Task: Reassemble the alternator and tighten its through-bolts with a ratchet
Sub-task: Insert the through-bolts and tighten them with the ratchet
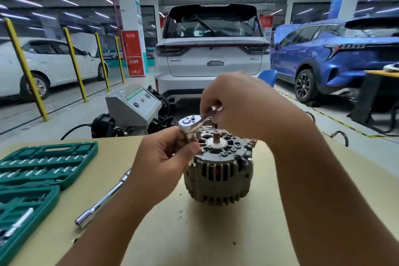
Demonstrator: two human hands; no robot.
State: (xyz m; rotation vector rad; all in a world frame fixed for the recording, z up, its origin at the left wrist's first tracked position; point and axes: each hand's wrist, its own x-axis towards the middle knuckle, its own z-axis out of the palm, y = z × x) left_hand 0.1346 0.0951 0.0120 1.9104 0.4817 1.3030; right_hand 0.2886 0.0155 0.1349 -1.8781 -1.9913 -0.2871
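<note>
While the alternator [218,170] stands free on the tan surface [248,233], with the right hand [239,103] gripping the ratchet [194,122] handle and the left hand [166,157] pinching its socket at a through-bolt, nothing braces the housing, so it could twist or the socket slip off.
</note>
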